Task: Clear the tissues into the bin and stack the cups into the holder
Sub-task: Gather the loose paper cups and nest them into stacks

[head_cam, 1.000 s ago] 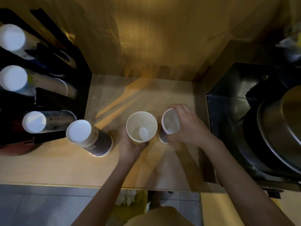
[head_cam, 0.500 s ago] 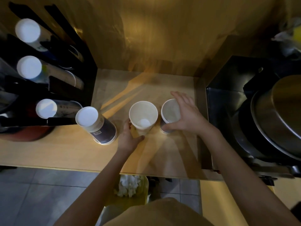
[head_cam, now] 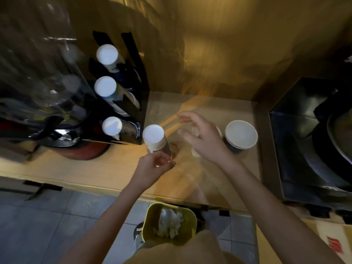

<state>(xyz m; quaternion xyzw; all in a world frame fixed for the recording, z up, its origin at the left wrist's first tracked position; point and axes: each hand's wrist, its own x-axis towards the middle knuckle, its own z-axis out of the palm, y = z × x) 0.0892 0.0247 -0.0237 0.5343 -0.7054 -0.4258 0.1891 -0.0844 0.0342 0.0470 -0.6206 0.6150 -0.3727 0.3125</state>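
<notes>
1. Cup holder (head_cam: 122, 103) far left, its slots showing stacks.
2. Inverted cup stack (head_cam: 155, 139) on the surface (head_cam: 106, 172); left hand (head_cam: 152, 166) pinches its base. Stack may topple.
3. Right hand (head_cam: 202, 136) spread, blurred; could knock the nested cups (head_cam: 241, 137).
4. Tissues (head_cam: 169, 222) already binned.

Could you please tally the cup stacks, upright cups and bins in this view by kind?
Cup stacks in the holder: 3
Upside-down cup stack on the counter: 1
Upright cups in clear view: 1
Bin: 1
Total: 6
Anything behind the right hand is too blurred to count.
</notes>
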